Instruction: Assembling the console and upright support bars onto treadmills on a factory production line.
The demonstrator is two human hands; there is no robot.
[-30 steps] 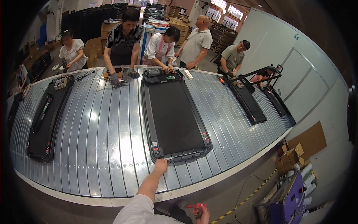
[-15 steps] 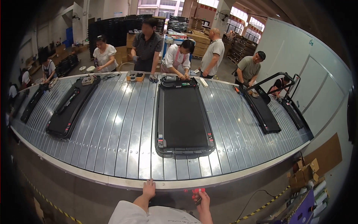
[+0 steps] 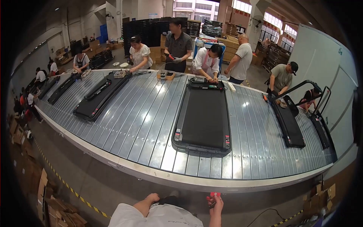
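Now, head view: both hands have drawn back from the conveyor (image 3: 143, 128) to the body. Left hand (image 3: 152, 197) loosely curled, holding nothing; right hand (image 3: 216, 201) pinches a small red tool (image 3: 214, 194). The black treadmill deck (image 3: 203, 119), flat on the slats, lies well apart, so hands-on work there looks paused.

We have a single view, from a head-worn fisheye camera looking forward and down across the slatted conveyor worktop (image 3: 143, 125), which bends through mid frame. We stand back from its near edge; our own hands sit close at the bottom edge, co-workers far along the top.
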